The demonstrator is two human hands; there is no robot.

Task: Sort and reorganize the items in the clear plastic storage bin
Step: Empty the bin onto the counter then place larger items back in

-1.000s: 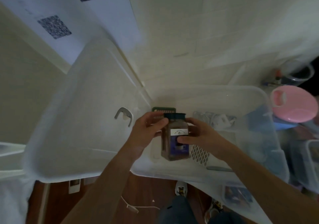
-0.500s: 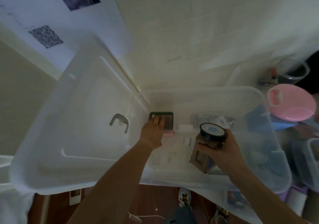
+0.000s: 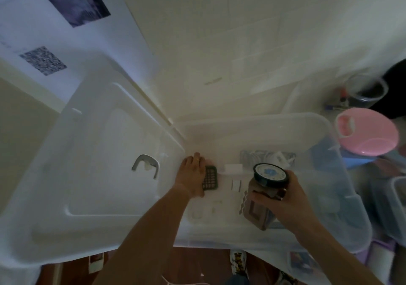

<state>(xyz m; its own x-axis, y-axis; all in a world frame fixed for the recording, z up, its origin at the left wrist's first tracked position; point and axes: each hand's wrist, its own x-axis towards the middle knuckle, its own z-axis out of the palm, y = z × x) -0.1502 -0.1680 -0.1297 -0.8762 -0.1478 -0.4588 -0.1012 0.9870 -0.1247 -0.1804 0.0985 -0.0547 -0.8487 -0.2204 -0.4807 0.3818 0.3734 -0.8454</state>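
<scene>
The clear plastic storage bin [image 3: 259, 120] stands open in front of me, its lid [image 3: 92, 175] swung out to the left. My left hand [image 3: 192, 175] reaches into the bin's left end and grips a small dark green calculator [image 3: 210, 178] by its left edge. My right hand [image 3: 283, 199] holds a brown jar with a dark lid [image 3: 262, 194] tilted above the bin's near side. White boxes and flat packets [image 3: 232, 167] lie on the bin floor, with patterned pouches [image 3: 259, 156] at the back and blue items [image 3: 323, 159] at the right.
A pink basin [image 3: 369, 135] sits on a blue container right of the bin. A clear cup [image 3: 365, 90] and pens stand behind it. More clear bins [image 3: 395, 207] are at the far right. A wall with posters [image 3: 77, 1] is close behind. Dark wooden floor [image 3: 193, 267] shows below.
My left hand let go of the jar and moved left to the calculator, which now sits turned in that hand. My right hand carried the jar to the right and tilted it.
</scene>
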